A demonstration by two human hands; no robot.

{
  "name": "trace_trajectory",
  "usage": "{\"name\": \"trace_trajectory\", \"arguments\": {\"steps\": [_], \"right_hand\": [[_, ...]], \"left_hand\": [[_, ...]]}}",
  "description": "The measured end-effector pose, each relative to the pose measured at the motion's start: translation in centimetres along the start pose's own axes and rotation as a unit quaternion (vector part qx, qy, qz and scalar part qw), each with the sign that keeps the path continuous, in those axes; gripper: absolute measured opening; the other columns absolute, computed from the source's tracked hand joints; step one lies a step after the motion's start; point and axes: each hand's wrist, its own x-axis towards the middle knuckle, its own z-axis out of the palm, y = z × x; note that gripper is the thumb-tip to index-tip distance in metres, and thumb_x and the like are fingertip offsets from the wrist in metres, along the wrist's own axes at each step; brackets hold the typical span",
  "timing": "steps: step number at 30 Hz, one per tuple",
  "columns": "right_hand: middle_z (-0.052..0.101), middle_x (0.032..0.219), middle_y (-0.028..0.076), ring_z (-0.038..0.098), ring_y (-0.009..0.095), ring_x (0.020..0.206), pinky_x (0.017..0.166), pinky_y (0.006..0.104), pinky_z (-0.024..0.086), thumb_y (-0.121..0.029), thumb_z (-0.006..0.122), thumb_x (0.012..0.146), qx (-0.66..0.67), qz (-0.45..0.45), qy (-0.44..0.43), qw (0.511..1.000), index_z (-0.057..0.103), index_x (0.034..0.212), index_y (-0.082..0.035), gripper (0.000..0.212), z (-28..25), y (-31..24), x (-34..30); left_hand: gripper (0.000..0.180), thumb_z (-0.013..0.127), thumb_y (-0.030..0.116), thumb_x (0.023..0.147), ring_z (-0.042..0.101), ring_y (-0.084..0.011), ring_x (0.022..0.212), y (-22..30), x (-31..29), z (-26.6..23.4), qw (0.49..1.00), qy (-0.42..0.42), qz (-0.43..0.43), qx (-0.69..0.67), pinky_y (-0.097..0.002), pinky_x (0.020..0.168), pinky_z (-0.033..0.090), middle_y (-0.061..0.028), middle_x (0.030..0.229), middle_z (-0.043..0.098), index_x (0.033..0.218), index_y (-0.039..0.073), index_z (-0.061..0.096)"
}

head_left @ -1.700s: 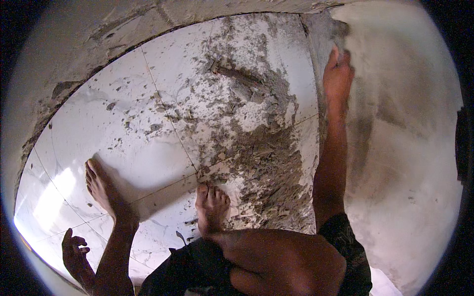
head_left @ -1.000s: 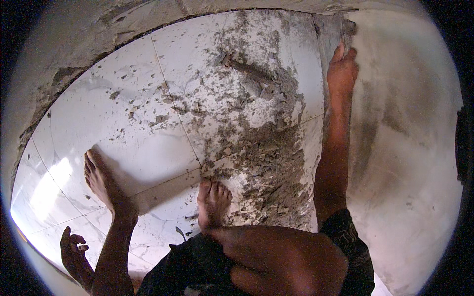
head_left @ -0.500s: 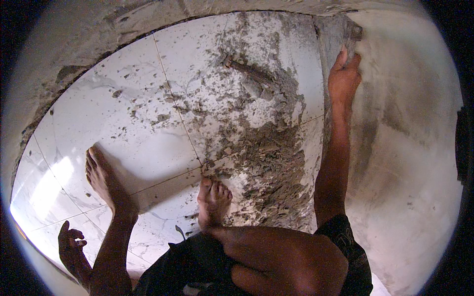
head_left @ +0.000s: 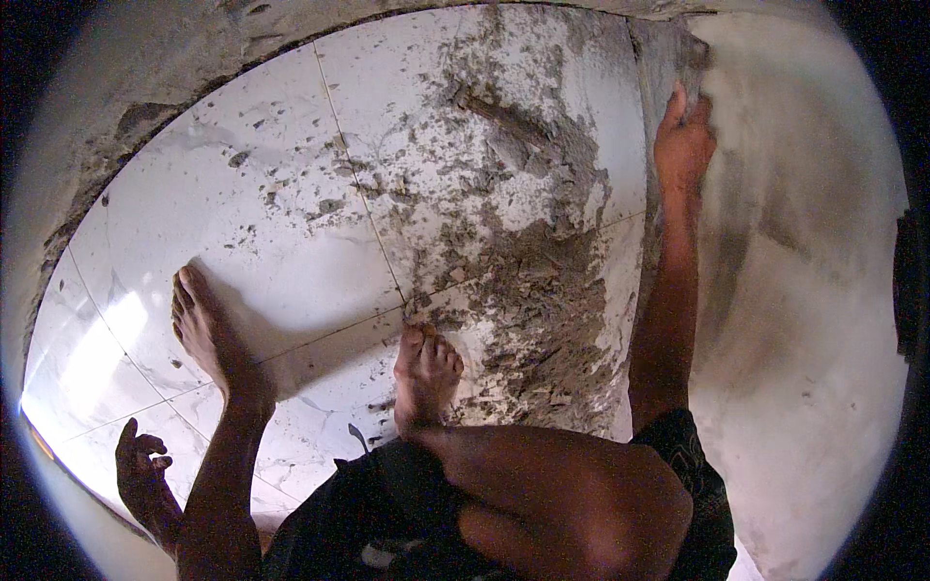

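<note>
My right hand (head_left: 684, 145), arm stretched far forward along the base of the right wall (head_left: 804, 290), grips a grey, dust-covered hand tool (head_left: 692, 76). Its far end is blurred and lies in the corner between wall and floor, so its exact kind cannot be made out. Low on the left, beside my left shin, my left hand (head_left: 145, 476) hangs in the air with loosely curled fingers held apart and nothing in them. A brown, stick-like piece (head_left: 502, 118) lies on the floor left of my right hand, partly covered in grit.
Grey-brown rubble and dust (head_left: 533, 320) cover the white tiled floor (head_left: 291, 261) between my right foot and the right wall. My bare left foot (head_left: 205, 315) and right foot (head_left: 426, 373) stand on the tiles. A rough, dirty wall (head_left: 145, 116) curves round the far left.
The view has shifted slightly, so the floor and feet sit a little higher and further right. My right hand is still at the wall base with the tool; my left hand has barely moved.
</note>
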Motion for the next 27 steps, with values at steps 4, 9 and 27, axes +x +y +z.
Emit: {"name": "trace_trajectory", "arguments": {"steps": [4,9,27], "right_hand": [[0.061,0.088,0.036,0.059,0.054,0.085,0.075,0.0572,0.048,-0.04,0.044,0.097,-0.001,-0.03,0.003,1.0,0.052,0.114,0.004,0.048,0.8,1.7,1.0],[0.06,0.088,0.037,0.059,0.054,0.085,0.075,0.0569,0.048,-0.041,0.046,0.095,-0.009,-0.047,0.071,0.996,0.055,0.11,0.005,0.049,1.4,2.1,0.9],[0.062,0.081,0.034,0.06,0.052,0.081,0.069,0.057,0.049,-0.04,0.045,0.096,-0.002,-0.072,0.038,0.997,0.055,0.107,0.003,0.046,1.8,1.0,1.0]], "left_hand": [[0.036,0.041,0.008,0.093,0.045,-0.0345,0.122,0.5,0.0,-0.3,1.0,-0.002,0.017,0.01,-0.0429,0.102,0.034,-0.0214,0.13,0.047,0.126,-0.004,0.04],[0.032,0.037,0.011,0.096,0.045,-0.0336,0.12,0.2,-0.3,-0.2,1.0,0.011,0.008,0.002,-0.0422,0.102,0.033,-0.0209,0.129,0.048,0.124,-0.003,0.041],[0.04,0.04,0.007,0.093,0.044,-0.0351,0.124,0.0,0.1,-0.8,1.0,-0.014,0.009,0.002,-0.0436,0.105,0.033,-0.0231,0.132,0.046,0.131,-0.005,0.038]]}}
